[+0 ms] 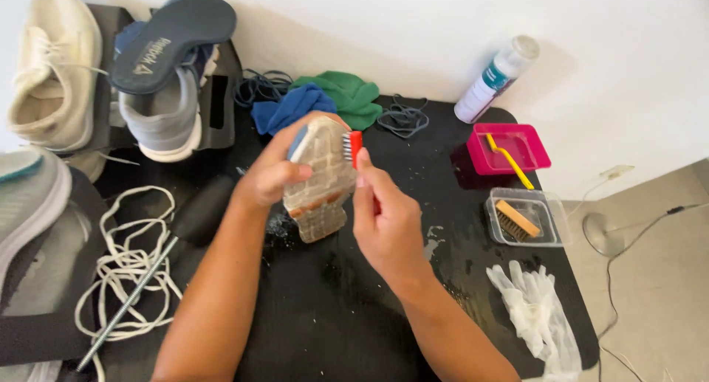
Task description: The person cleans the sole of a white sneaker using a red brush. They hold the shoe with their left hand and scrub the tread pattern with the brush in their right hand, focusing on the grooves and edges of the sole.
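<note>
My left hand grips a shoe held sole-up over the black table; its pale ridged sole faces me. My right hand holds a small red-handled brush, bristles pressed against the upper edge of the sole. Wet specks lie on the table beneath the shoe.
White laces and a thin metal rod lie at left, shoes and a loose insole behind. Blue and green cloths, a spray bottle, a pink tray with a yellow brush, a clear tub holding a wooden brush, and gloves sit at back and right.
</note>
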